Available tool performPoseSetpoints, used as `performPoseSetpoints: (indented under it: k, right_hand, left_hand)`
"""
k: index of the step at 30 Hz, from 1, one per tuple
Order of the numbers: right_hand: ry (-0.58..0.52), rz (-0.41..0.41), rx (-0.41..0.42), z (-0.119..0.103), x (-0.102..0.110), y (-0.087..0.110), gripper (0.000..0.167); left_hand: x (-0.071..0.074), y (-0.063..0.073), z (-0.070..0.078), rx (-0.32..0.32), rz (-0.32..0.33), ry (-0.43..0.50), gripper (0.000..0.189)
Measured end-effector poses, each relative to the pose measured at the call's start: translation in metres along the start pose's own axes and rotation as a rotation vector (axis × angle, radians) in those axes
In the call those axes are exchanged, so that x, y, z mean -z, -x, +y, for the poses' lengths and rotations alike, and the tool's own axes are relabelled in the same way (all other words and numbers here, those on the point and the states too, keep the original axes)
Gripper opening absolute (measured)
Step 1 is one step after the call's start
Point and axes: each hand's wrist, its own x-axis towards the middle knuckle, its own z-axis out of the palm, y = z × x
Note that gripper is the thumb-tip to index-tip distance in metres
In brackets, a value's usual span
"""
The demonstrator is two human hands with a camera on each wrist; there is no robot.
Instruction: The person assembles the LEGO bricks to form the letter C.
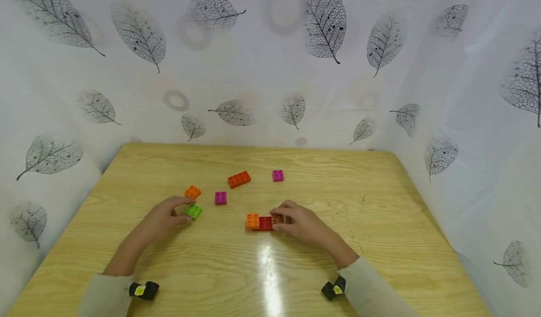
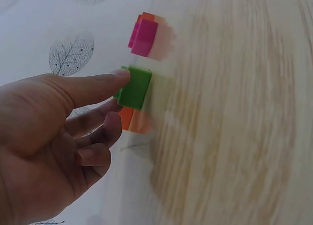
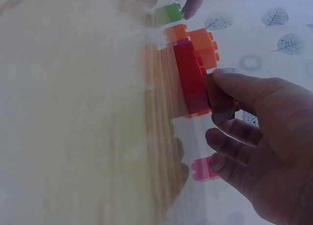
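My left hand (image 1: pixel 162 219) pinches a small green toy brick (image 1: pixel 194 212) at the table's left side, its thumb on the near edge in the left wrist view. Right of the middle, my right hand (image 1: pixel 301 222) holds a small brown brick (image 3: pixel 221 99) between thumb and fingers. That brick sits at the right end of a longer red brick (image 3: pixel 191 80), close against its studded top. An orange brick (image 1: pixel 252 220) is attached on the red brick's left end, and red studs show between the two.
An orange brick (image 1: pixel 192 191) lies just behind the green one. A magenta brick (image 1: pixel 220 198), a longer orange-red brick (image 1: pixel 239 179) and a second magenta brick (image 1: pixel 277 175) lie farther back on the wooden table (image 1: pixel 338 181). A leaf-patterned curtain (image 1: pixel 262 73) surrounds its back and sides.
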Motion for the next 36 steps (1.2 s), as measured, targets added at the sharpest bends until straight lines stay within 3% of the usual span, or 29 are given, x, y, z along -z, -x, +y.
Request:
performPoseSetpoints:
  k: [22,27,36]
  right_hand:
    - [-0.004,0.012,0.020,0.002,-0.001,-0.001,0.043]
    - [-0.005,0.010,0.016,0.002,-0.001,-0.001,0.043]
    - [-0.012,0.010,0.018,0.002,-0.001,0.000,0.043]
  left_hand:
    - [-0.005,-0.008,-0.006,0.013,-0.003,-0.010,0.046]
    - [-0.011,-0.008,-0.003,0.032,0.003,-0.004,0.045]
    - [-0.025,-0.010,0.012,-0.023,-0.001,0.030,0.044]
